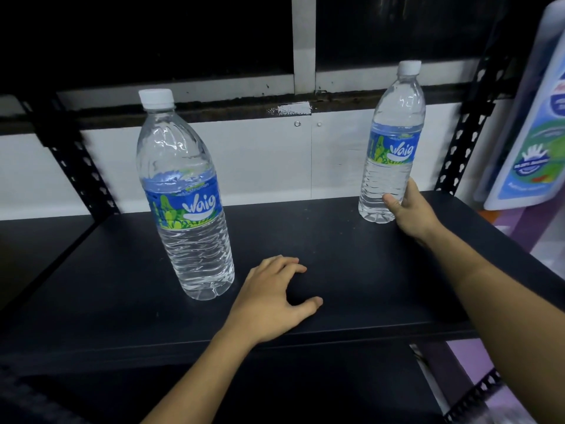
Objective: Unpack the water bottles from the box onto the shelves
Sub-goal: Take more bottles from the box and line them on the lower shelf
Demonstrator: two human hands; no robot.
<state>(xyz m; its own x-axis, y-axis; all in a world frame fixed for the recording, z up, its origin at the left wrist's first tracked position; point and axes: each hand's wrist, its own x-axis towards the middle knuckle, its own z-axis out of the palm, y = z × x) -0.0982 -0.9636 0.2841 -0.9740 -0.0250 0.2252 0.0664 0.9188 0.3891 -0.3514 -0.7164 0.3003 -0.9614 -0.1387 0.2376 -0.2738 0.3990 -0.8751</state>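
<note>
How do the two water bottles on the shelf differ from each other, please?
The left bottle stands free, nearer the front of the shelf; the right bottle stands farther back. The right hand grips the right bottle low down, while the left hand rests on the shelf beside the left bottle without touching it. Both are clear, white-capped, blue-labelled and upright.

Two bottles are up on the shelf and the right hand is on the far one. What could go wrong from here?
1. The right hand holds the far bottle low, near its base; letting go unevenly could topple it.
2. The left hand is open beside the near bottle; a sideways move might knock it over.
</note>
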